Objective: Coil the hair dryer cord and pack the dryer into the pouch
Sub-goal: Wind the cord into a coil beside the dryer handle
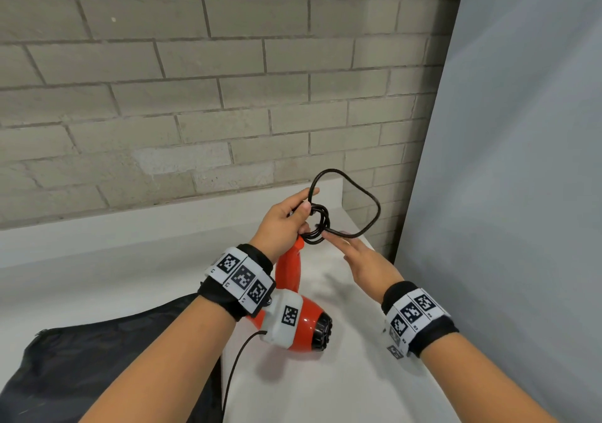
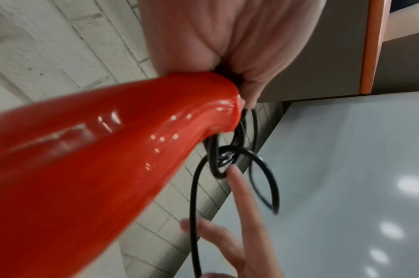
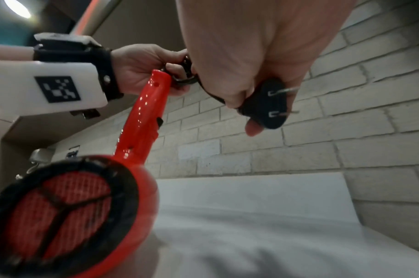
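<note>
Fingers of the left hand (image 1: 282,224) curl round the coiled cord (image 1: 317,224) at the red hair dryer (image 1: 293,308) handle's end, keeping loops gathered. The right hand (image 1: 361,260), index finger straight, pinches the plug (image 3: 266,105), probably to feed the last loop.

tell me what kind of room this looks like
Probably a bathroom or utility counter, though that's a guess: a white counter runs along a painted brick wall, what may be a tap shows at one end, and there's a hair dryer.
</note>
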Action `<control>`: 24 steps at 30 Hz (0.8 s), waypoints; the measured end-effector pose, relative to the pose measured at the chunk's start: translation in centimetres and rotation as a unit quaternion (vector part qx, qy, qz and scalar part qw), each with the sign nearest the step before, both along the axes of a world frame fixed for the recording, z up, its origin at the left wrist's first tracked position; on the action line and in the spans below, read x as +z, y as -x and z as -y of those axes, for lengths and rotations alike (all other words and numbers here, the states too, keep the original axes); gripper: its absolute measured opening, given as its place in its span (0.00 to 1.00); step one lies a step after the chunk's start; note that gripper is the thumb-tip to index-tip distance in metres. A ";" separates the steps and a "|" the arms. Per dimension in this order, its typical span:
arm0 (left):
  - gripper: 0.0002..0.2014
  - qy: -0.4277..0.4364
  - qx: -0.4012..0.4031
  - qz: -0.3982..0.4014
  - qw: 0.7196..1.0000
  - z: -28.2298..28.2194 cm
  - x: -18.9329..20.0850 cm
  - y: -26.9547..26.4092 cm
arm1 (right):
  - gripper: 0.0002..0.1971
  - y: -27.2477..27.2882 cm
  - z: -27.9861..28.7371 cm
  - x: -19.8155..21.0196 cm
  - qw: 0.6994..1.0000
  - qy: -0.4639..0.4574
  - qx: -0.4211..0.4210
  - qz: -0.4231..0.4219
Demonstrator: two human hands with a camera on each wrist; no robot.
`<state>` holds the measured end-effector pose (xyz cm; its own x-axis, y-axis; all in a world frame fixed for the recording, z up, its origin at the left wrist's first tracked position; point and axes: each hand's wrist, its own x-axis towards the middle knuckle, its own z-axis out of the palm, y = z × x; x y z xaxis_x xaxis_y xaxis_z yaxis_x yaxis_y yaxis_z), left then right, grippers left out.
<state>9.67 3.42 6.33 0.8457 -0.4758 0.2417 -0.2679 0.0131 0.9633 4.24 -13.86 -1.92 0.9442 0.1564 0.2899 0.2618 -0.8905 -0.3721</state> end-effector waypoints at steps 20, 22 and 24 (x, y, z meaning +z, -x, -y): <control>0.15 0.049 -0.068 -0.029 0.996 -1.0 0.3 0.2 | 0.21 -1.1 -3.9 3.3 0.958 -0.256 0.061 -0.112; 0.17 0.043 -0.076 -0.025 0.996 -0.8 0.3 0.2 | 0.17 -1.4 -4.7 3.7 0.929 -0.343 0.093 -0.102; 0.17 0.037 -0.077 -0.023 0.996 -0.7 0.2 0.2 | 0.13 -1.7 -5.0 3.7 0.910 -0.397 0.069 -0.096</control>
